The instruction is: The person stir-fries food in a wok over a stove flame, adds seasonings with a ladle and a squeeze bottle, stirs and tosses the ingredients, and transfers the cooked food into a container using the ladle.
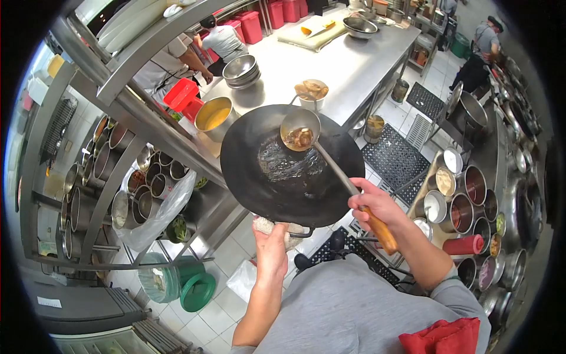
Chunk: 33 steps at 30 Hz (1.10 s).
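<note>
My left hand (271, 245) is closed on the near edge of a black wok (242, 165), with a folded whitish cloth (264, 226) between hand and metal. A loop handle of the wok shows just right of the cloth. The wok's inside is dark and glistens with a thin wet film. In my right hand (377, 206) is a ladle (336, 168), gripped by its wooden handle. Its bowl is over the far part of the wok and holds brown liquid with some chunks. Just beyond the wok, a whitish bowl (311, 101) contains brown pieces of food.
A steel counter (283, 65) bears stacked metal bowls (240, 69), a pot of yellow liquid (213, 115) and a red container (181, 94). Ingredient pots (463, 212) line the right side. Several people work farther off. Black mats (395, 154) lie on the tiled floor.
</note>
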Available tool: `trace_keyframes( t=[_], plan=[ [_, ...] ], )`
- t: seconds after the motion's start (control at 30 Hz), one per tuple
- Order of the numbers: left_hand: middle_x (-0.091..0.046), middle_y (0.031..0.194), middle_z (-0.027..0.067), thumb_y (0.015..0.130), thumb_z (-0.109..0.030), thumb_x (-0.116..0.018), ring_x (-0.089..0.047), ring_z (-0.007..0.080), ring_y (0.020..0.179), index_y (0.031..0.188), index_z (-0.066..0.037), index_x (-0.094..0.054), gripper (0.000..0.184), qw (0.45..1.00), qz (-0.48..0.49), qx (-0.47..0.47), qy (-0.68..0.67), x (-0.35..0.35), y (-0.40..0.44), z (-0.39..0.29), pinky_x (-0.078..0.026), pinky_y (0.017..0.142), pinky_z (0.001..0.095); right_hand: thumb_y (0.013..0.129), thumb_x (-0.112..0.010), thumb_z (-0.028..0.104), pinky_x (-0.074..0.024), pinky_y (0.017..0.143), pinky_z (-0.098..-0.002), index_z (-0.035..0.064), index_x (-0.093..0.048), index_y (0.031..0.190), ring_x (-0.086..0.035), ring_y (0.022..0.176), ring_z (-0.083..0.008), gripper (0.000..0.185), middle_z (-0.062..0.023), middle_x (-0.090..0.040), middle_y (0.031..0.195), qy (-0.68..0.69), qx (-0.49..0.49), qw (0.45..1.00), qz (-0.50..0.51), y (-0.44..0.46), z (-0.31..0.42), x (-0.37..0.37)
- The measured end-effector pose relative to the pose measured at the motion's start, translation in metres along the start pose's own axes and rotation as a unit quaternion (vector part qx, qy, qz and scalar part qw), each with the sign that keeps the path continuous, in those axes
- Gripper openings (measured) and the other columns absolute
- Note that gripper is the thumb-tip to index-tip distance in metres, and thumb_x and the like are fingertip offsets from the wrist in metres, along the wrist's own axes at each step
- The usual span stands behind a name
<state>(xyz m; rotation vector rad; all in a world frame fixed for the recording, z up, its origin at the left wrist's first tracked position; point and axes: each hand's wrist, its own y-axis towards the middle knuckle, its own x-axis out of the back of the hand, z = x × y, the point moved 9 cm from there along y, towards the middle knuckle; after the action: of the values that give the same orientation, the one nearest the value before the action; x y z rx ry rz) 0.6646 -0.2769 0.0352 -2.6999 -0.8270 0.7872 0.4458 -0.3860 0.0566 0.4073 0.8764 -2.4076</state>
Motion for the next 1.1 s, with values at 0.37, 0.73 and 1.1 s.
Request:
trace_keyframes(
  t=[0.37, 0.73, 1.1],
  plan=[
    [-0.058, 0.124, 0.0099, 0.084, 0.005, -0.060, -0.057, 0.0182, 0.116, 0.137, -0.001, -0.036, 0.058, 0.999, -0.003, -0.025, 0.036, -0.004, 0.001, -0.004, -0.043, 0.103, 0.0340, 0.096, -0.050, 0.006, -0.0461, 0.040, -0.0265, 0.0099, -0.043, 0.141, -0.049, 0.055, -0.0071, 0.046, -0.0045, -0.052, 0.087, 0.338, -0.083, 0.912, 0.218, -0.008, -0.029, -0.033],
    [-0.057, 0.126, 0.0096, 0.086, 0.006, -0.058, -0.056, 0.0188, 0.117, 0.138, -0.002, -0.036, 0.058, 0.999, -0.014, -0.018, 0.022, -0.004, -0.003, -0.004, -0.043, 0.105, 0.0353, 0.093, -0.052, 0.004, -0.0463, 0.042, -0.0299, 0.0117, -0.028, 0.148, -0.051, 0.053, -0.0103, 0.061, -0.0017, -0.050, 0.076, -0.257, -0.035, 0.965, -0.037, -0.025, 0.009, 0.025],
    [-0.057, 0.124, 0.0098, 0.085, 0.006, -0.058, -0.057, 0.0191, 0.115, 0.139, -0.003, -0.034, 0.059, 0.999, -0.031, -0.014, 0.018, 0.004, 0.000, -0.002, -0.044, 0.103, 0.0353, 0.097, -0.051, 0.007, -0.0452, 0.039, -0.0261, 0.0102, -0.044, 0.141, -0.046, 0.051, -0.0081, 0.044, -0.0061, -0.049, 0.087, 0.327, -0.077, 0.927, 0.164, -0.034, -0.035, 0.015]
  ],
)
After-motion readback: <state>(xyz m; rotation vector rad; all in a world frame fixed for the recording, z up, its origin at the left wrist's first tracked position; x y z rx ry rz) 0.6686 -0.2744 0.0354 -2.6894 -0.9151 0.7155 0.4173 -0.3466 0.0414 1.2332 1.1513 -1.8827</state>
